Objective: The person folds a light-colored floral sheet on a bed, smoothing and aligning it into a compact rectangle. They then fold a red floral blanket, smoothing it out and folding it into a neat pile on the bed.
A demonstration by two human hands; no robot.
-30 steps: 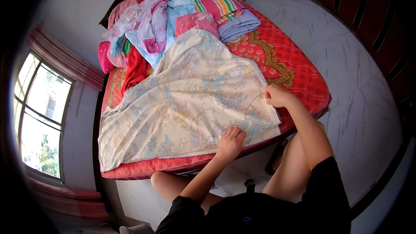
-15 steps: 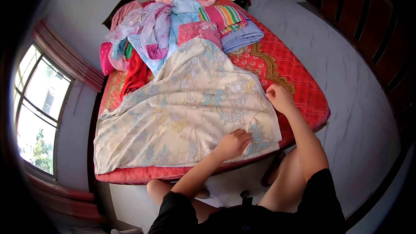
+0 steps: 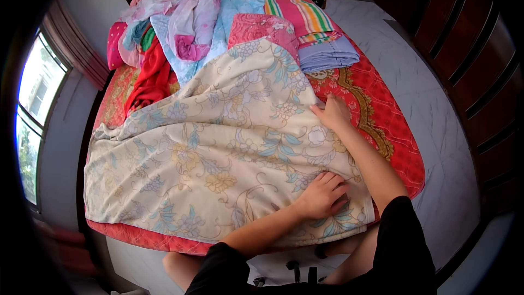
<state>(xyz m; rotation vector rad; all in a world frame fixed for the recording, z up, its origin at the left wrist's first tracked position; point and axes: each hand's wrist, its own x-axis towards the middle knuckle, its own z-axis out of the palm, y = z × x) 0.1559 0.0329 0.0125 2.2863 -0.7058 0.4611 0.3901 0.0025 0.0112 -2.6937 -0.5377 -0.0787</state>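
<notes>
Matt floral cotton sheet (image 3: 218,153) on a quilted red bedspread (image 3: 382,114)

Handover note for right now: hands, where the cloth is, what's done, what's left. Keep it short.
Left hand: flat, palm down on the cream floral bedsheet, near its close edge.
Right hand: pressed on the sheet's right edge, beside the red quilted bedcover.
Sheet lies spread across the bed, creased in the middle, not folded.
Pile of mixed coloured laundry and striped folded cloths sit at the far end.
Left: probably smoothing and folding.
</notes>
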